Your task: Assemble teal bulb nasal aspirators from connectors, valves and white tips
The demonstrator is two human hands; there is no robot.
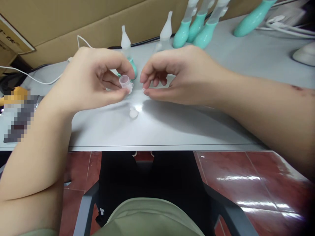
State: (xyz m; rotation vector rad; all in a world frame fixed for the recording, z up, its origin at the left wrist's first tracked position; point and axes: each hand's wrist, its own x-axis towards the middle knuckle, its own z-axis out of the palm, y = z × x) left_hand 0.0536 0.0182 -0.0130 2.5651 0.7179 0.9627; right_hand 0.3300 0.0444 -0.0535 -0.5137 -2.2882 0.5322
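Clear cup (124, 82): short, round-walled, translucent plastic with a faint pink cast, mouth tipped up; it sits in the left hand, above the bench.
Left hand (98, 77): thumb and fingers closed in around the cup, holding it.
Right hand (182, 73): fingers curled, thumb and forefinger nearly meeting on a small white piece (143, 90), just beside the cup.
White disc (134, 113): small, round and pale, on the bench below the cup, near a bright glare spot.
Bench (103, 132): smooth, matt grey, with a straight front edge; both forearms cross it.
Teal bulbs (204, 37): glossy, rounded, fitted with clear tubes and grouped at the back behind the right hand; one more teal bulb (253, 19) lies well apart at right.
White nozzles (125, 41): soft-looking, tapered tips, upright behind the hands.
Cardboard (98, 19): brown, creased, walling the back.
Cables (39, 82): thin white ones at left, a black one along the cardboard.
Hard to make out: the small piece's shape, mostly covered by fingertips; the bulb behind the left hand, partly hidden; tube tops, cut off by the upper edge; items at far left, blurred into blocks.
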